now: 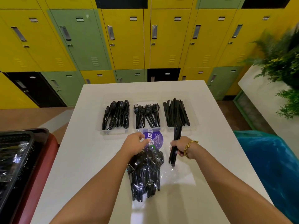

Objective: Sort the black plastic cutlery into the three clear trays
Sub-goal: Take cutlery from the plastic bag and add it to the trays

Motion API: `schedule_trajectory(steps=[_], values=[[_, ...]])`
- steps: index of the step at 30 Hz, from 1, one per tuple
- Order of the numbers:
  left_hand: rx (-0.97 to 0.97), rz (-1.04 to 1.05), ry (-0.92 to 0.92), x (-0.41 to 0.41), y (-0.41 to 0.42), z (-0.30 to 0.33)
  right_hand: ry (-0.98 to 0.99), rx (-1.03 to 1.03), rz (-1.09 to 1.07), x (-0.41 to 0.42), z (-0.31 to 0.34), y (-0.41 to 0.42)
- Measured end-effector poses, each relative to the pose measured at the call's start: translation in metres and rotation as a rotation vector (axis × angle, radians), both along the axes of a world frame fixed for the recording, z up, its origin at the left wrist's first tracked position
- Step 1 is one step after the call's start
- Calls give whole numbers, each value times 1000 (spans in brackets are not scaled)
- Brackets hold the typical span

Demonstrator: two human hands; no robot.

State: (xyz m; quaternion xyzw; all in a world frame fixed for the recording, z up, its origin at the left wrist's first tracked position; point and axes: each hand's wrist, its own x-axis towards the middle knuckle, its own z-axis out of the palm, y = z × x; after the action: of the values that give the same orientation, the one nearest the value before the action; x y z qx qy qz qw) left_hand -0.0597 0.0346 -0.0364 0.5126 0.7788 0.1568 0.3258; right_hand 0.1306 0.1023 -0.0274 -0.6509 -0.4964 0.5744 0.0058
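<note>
From my remote feed, I see a white table (97, 159) set before a wall of yellow and green lockers (126, 39), with three clear trays in a row at its far side. The left tray (103, 132) holds spoons (116, 114), the middle tray (134, 109) holds forks (148, 115), and the right tray (192, 126) holds knives (175, 112). The right hand (178, 147), a gold bracelet (188, 147) on its wrist, is curled tight around a bundle of black knives (175, 143) whose far ends reach over the near edge of the right tray. The left hand (135, 143) rests with loosely bent fingers on the top of a clear plastic bag (146, 172) of unsorted black cutlery lying in front of the trays; I cannot tell whether it pinches the film. The two hands are apart. A black crate (14, 152) sits at left, a blue bin liner (273, 165) and green plants (281, 65) at right.
</note>
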Motion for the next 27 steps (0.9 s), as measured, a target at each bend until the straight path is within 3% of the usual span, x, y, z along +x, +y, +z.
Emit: schedule_trajectory(steps=[10, 16, 27], values=[[93, -40, 20, 2, 58, 23, -51, 241, -48, -7, 59, 102], [125, -35, 2, -3, 83, 26, -171, 364, 25, -20, 43, 148], [81, 10, -3, -14, 92, 9, -463, 311, 184, -26, -6, 147]])
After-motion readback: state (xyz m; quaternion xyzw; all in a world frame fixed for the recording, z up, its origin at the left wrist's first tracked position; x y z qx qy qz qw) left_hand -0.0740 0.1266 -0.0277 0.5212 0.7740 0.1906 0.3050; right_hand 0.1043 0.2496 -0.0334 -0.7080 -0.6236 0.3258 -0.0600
